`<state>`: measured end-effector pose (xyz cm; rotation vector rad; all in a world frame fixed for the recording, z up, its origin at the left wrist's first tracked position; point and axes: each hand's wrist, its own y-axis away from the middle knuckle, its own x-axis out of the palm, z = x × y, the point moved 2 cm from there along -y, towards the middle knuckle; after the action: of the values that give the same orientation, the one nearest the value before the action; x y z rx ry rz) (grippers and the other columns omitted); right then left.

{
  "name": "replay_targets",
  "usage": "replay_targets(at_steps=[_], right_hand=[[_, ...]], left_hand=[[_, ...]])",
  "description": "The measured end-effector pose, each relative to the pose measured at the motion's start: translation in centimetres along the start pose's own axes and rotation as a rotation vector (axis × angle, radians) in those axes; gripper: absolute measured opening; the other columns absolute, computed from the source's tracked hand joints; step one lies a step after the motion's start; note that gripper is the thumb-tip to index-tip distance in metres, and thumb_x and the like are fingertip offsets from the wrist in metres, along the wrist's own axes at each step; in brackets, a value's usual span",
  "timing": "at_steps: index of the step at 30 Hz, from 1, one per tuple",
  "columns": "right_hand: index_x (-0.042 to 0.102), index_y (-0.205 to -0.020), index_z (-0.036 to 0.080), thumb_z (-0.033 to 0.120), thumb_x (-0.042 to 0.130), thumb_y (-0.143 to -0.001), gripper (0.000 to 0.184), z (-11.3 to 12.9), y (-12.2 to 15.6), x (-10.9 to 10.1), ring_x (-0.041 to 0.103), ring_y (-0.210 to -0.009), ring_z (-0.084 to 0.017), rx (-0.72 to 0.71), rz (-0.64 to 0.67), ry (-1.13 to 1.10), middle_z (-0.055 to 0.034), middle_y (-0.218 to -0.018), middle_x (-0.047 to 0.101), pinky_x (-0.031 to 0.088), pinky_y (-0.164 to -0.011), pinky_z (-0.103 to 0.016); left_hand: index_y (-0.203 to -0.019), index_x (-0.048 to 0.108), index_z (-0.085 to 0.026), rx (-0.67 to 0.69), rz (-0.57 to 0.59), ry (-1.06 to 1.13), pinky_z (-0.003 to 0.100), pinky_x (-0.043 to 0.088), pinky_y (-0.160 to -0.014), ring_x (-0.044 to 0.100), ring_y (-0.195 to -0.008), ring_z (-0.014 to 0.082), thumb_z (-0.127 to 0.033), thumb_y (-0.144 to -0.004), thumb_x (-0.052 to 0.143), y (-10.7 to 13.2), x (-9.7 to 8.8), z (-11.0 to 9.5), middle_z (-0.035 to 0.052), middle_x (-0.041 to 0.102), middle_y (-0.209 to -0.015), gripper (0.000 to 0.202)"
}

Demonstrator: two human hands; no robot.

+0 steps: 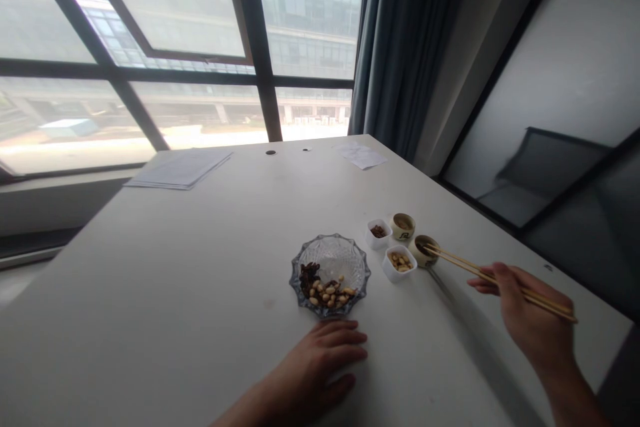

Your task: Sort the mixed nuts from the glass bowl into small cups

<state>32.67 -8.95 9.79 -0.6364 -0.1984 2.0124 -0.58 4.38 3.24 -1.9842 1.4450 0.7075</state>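
Observation:
My right hand holds a pair of wooden chopsticks, their tips reaching into a small round cream cup with dark contents. My left hand lies flat on the white table, just in front of a cut-glass bowl holding peanuts and dark bits. Beside the bowl stand a white square dish of peanuts and a white square dish of dark bits. Behind them is a round cup with a printed mark.
Loose sheets of paper and a smaller paper lie near the far table edge, beside several round holes. A large window and a dark curtain stand beyond. The table's right edge runs near a glass panel.

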Motion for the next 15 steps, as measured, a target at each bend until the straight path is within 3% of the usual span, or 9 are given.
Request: replay_targets(at_steps=[4,9,11,15], right_hand=[[0.074,-0.091,0.018,0.051,0.065,-0.097,0.035,0.3,0.2,-0.1,0.077,-0.067,-0.022,-0.048,0.014,0.022,-0.0062,-0.076,0.078,0.062,-0.070,-0.030],[0.074,-0.091,0.018,0.043,0.061,-0.100,0.030,2.4,1.8,0.4,0.076,-0.066,-0.021,-0.152,-0.016,-0.081,-0.0066,-0.077,0.077,0.062,-0.068,-0.031],[0.075,-0.091,0.019,0.041,0.061,-0.101,0.028,3.3,2.9,1.6,0.076,-0.066,-0.022,-0.169,0.083,-0.189,-0.0074,-0.080,0.077,0.062,-0.066,-0.032],[0.077,-0.089,0.020,0.035,0.061,-0.101,0.025,4.7,4.4,5.3,0.073,-0.064,-0.021,-0.245,0.479,-0.298,-0.0071,-0.082,0.077,0.061,-0.061,-0.031]], left_hand=[[-0.131,0.065,-0.028,0.004,0.005,0.004,0.041,0.041,-0.119,0.051,-0.141,0.0270,-0.015,-0.088,0.065,0.0,0.0,0.0,0.0045,0.064,-0.143,0.046],[-0.131,0.065,-0.028,0.004,-0.002,0.000,0.041,0.041,-0.119,0.052,-0.141,0.0265,-0.017,-0.089,0.065,0.0,-0.1,-0.1,0.0044,0.064,-0.143,0.044],[-0.130,0.065,-0.028,0.006,0.007,-0.002,0.040,0.041,-0.119,0.052,-0.140,0.0263,-0.017,-0.089,0.066,-0.1,-0.1,-0.1,0.0040,0.064,-0.143,0.043],[-0.132,0.064,-0.028,0.013,0.009,0.001,0.041,0.040,-0.119,0.051,-0.141,0.0265,-0.018,-0.089,0.066,-0.1,0.0,-0.1,0.0044,0.064,-0.143,0.044]])
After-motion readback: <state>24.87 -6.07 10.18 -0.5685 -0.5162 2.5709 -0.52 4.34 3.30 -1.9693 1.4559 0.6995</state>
